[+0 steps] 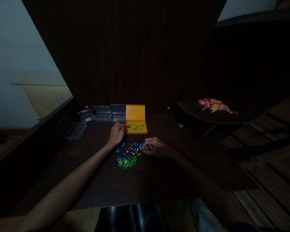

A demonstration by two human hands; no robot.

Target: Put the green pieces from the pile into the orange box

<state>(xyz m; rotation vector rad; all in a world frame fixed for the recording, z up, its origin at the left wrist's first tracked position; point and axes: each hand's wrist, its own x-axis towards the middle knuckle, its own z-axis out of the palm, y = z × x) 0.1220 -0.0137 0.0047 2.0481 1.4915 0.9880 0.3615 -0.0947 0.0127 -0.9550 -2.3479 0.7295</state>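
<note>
A heap of small blue, green, yellow and white pieces (128, 155) lies on the dark table (106, 187). Behind it stands an open orange box (135, 123) with green pieces in its tray. My left hand (117, 133) rests at the box's left front corner, fingers curled together at the tray's edge; what they hold is too small to see. My right hand (155, 147) lies at the heap's right edge, fingers pinched together over the pieces.
Several clear plastic boxes (105, 113) stand open in a row left of the orange box, and one clear tray (75, 130) sits nearer the left edge. A second dark surface at the right carries a pile of pink and yellow pieces (214, 105).
</note>
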